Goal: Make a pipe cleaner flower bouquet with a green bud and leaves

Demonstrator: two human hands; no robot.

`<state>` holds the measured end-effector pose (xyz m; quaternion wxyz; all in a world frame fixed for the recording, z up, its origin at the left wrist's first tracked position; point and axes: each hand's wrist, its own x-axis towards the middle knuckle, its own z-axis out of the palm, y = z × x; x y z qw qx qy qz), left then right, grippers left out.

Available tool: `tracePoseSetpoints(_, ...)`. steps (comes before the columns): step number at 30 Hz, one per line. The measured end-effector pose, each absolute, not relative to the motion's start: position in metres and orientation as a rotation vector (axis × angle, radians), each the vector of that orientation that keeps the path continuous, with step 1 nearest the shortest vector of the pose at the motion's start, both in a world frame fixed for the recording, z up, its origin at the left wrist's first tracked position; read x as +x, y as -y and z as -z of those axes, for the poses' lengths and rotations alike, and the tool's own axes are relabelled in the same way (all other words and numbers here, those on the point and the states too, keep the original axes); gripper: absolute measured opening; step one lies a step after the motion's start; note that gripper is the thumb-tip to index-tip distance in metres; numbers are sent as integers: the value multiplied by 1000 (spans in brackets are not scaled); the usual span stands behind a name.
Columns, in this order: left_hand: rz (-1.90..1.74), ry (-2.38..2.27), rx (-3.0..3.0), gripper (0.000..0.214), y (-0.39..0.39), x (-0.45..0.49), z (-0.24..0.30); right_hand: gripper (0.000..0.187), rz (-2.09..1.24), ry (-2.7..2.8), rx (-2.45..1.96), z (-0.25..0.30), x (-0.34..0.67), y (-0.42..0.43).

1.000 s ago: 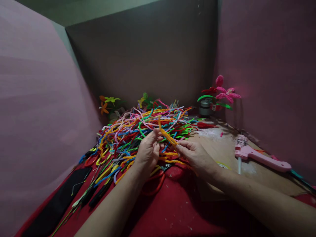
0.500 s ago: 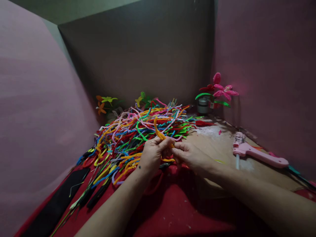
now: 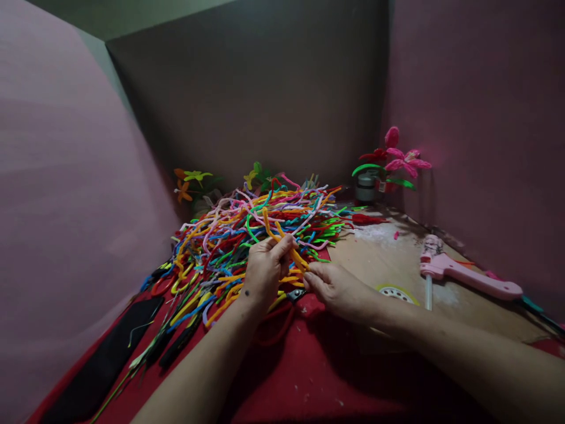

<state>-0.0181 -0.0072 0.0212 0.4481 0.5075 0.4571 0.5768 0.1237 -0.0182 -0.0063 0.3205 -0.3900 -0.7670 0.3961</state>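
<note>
My left hand (image 3: 266, 265) is closed around orange pipe cleaners (image 3: 299, 259), whose two fuzzy tips rise apart above the thumb. At the lower end of the same pipe cleaners, my right hand (image 3: 332, 288) pinches with thumb and fingers. A short orange stretch shows between the two hands. Behind them spreads a big heap of many-coloured pipe cleaners (image 3: 238, 218). Just below the hands, the dark metal part of a tool (image 3: 296, 294) lies on the red cloth (image 3: 304, 365), with a red loop beside it. My fingers hide part of the held pieces.
A pink glue gun (image 3: 472, 277) lies on the brown board (image 3: 366, 259) at right. Near my right wrist sits a yellow-rimmed roll (image 3: 397, 292). Pink fuzzy flowers (image 3: 408, 159) stand at the back right. A black flat item (image 3: 110, 359) and thin stems lie at left.
My hands have moved apart, the right one down and rightward, baring more of the orange pipe cleaners. Two separate tips now show. The tool and the yellow-rimmed roll are more visible.
</note>
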Motion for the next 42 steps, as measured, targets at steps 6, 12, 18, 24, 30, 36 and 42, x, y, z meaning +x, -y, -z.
tracePoseSetpoints(6,-1539,-1022,1072,26,3,-24,-27,22,-1221,1908,-952,6,125,19)
tracePoseSetpoints(12,-1532,-970,969,23,1,-29,-32,21,-1493,1830,-1000,2,126,20)
tracePoseSetpoints(18,-1553,-894,900,17,1,-30,-35,19,-1631,1821,-955,-4,127,22)
tracePoseSetpoints(24,-1395,-699,918,23,2,-29,-33,21,-1725,1596,-896,-4,129,21)
tracePoseSetpoints(30,-939,-886,1135,27,11,-20,-24,22,-1691,1612,-866,-2,132,17)
tracePoseSetpoints(36,-1023,-982,1264,22,13,-20,-23,26,-2016,1328,-587,1,136,10)
tracePoseSetpoints(42,-1014,-918,1154,20,14,-22,-27,28,-2377,894,-404,2,139,8)
